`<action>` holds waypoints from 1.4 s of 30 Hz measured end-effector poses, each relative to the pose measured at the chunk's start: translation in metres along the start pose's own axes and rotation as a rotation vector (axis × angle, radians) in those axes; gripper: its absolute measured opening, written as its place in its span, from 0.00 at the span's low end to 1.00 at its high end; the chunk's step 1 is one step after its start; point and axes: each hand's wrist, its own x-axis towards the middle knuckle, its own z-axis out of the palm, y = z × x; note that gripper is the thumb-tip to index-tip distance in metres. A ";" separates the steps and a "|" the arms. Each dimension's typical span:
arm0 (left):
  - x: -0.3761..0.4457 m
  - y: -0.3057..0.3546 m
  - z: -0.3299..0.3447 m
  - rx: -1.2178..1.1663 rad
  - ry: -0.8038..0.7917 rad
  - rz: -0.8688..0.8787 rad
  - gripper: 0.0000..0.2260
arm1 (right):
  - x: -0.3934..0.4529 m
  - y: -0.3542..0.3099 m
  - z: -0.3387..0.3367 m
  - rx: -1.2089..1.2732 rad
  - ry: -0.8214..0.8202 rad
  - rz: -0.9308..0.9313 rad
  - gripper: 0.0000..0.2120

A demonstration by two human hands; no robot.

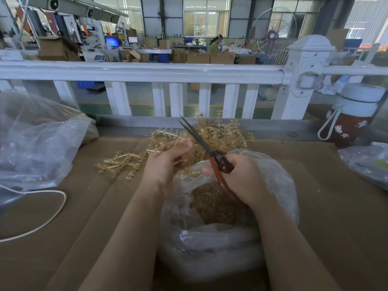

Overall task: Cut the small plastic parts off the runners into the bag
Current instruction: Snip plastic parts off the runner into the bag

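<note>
My left hand [165,164] grips a translucent amber runner [165,137] lined with small parts, just above the open mouth of a clear plastic bag [279,185]. Loose amber parts [214,204] fill the bag's inside. My right hand [241,181] holds red-handled scissors [218,160]; their dark blades are slightly apart and point up and left past the runner. A heap of uncut runners [226,133] lies behind the hands, and a smaller bunch [119,162] lies to the left on the cardboard.
Brown cardboard [84,217] covers the table. A large clear bag [35,143] sits at the left, with a white cord [42,225] below it. A red bottle with a white lid [352,120] stands at the right beside another plastic bag [369,162]. A white railing [147,72] runs behind.
</note>
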 end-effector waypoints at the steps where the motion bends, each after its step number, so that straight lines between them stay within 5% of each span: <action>1: 0.000 -0.001 0.001 0.057 -0.016 0.011 0.07 | 0.001 0.000 0.000 0.033 0.010 0.004 0.31; 4: -0.003 -0.007 0.009 0.255 -0.158 0.045 0.03 | 0.002 -0.003 0.003 0.215 0.026 0.010 0.22; 9: -0.006 -0.010 0.011 0.180 -0.225 -0.051 0.08 | 0.006 -0.003 0.003 0.305 -0.015 0.030 0.10; 14: -0.007 -0.006 0.009 0.228 -0.260 -0.023 0.15 | 0.005 -0.005 0.003 0.343 -0.030 0.004 0.09; 18: -0.007 -0.005 0.008 0.265 -0.264 -0.021 0.06 | 0.006 -0.005 0.002 0.322 -0.020 0.030 0.08; 22: -0.004 -0.007 0.008 0.204 -0.191 0.030 0.08 | 0.006 -0.005 0.004 0.254 -0.025 0.021 0.06; 37: -0.005 -0.009 0.013 0.229 -0.139 0.108 0.03 | 0.005 -0.004 0.005 0.154 0.104 0.021 0.07; 42: -0.004 -0.006 0.009 0.177 -0.102 0.147 0.02 | 0.003 0.002 0.000 0.026 0.069 -0.019 0.26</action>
